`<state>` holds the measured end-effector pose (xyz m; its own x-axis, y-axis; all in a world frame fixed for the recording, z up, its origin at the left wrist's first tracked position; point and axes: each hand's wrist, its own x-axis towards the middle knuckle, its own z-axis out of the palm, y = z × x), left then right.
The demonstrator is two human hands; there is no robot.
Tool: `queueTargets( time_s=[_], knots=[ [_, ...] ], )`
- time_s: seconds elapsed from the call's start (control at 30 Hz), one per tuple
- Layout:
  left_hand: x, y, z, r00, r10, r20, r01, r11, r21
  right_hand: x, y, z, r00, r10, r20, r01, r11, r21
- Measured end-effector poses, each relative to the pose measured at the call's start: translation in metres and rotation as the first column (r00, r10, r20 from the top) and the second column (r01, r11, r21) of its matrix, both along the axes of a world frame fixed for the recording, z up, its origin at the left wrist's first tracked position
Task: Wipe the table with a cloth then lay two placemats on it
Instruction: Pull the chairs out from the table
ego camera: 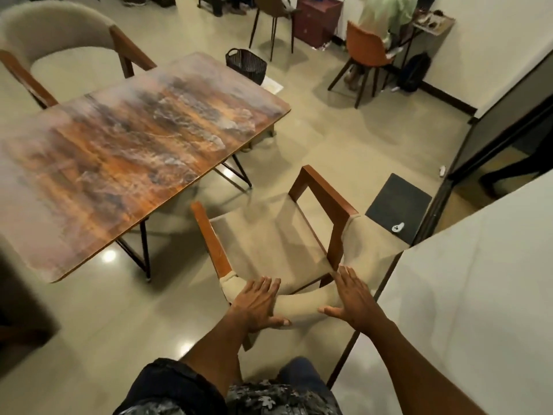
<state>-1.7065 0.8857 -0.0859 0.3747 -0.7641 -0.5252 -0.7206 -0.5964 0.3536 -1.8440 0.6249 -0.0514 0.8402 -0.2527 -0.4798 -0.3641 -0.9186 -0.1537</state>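
The table [125, 163] has a bare, rust-and-grey patterned top and stands to my left on thin black legs. No cloth or placemat shows in this view. Right in front of me is a beige armchair [269, 244] with brown wooden arms, seen from behind. My left hand [257, 301] lies flat with straight fingers on the left part of its curved backrest. My right hand [353, 298] rests flat on the backrest's right part, thumb spread. Neither hand holds anything.
A second beige chair [59, 52] stands at the table's far side. A black basket [247, 65] sits on the floor beyond the table. A dark mat [399, 202] lies to the right by a white partition [466, 295]. A seated person [386, 16] occupies an orange chair far back.
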Motion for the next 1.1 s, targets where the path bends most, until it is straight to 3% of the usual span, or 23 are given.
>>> queueTargets(
  time_s=[0.2, 0.43, 0.7, 0.8, 0.97, 1.1],
  knots=[
    [0.004, -0.013, -0.010, 1.000, 0.019, 0.007, -0.020, 0.999, 0.048, 0.006, -0.050, -0.001, 0.972, 0.197, -0.125, -0.205, 0.977, -0.055],
    [-0.002, -0.029, -0.009, 0.983, 0.184, 0.012, -0.184, 0.977, 0.108, 0.012, -0.107, -0.037, 0.962, 0.265, -0.074, -0.264, 0.964, 0.012],
    [-0.035, -0.042, 0.002, 0.895, 0.443, 0.041, -0.445, 0.887, 0.120, 0.006, -0.129, -0.071, 0.942, 0.234, 0.240, -0.261, 0.962, 0.086],
    [-0.055, -0.064, 0.006, 0.889, 0.457, 0.033, -0.457, 0.877, 0.148, 0.004, -0.151, -0.068, 0.900, 0.262, 0.348, -0.315, 0.943, 0.106],
    [-0.070, -0.093, 0.002, 0.880, 0.472, 0.060, -0.476, 0.871, 0.126, 0.022, -0.182, -0.054, 0.886, 0.299, 0.353, -0.357, 0.928, 0.110],
    [-0.065, -0.107, 0.005, 0.821, 0.569, 0.044, -0.570, 0.819, 0.058, 0.053, -0.194, -0.038, 0.840, 0.382, 0.386, -0.463, 0.875, 0.141]
  ],
)
